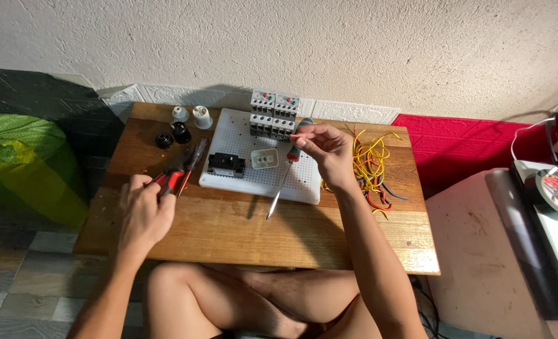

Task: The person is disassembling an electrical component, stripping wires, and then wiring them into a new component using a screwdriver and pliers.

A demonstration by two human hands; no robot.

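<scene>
Right hand (326, 147) pinches a long screwdriver (283, 179) by its handle plus a short red wire (297, 135) over the white pegboard (304, 188)—light, rigid, best held at the handle; left hand (142, 213) closes on red-handled pliers (172, 181) on the wooden table (228, 232).

Red-handled pliers (169, 181), white perforated board (304, 182), yellow/red/blue wires (372, 164)
</scene>
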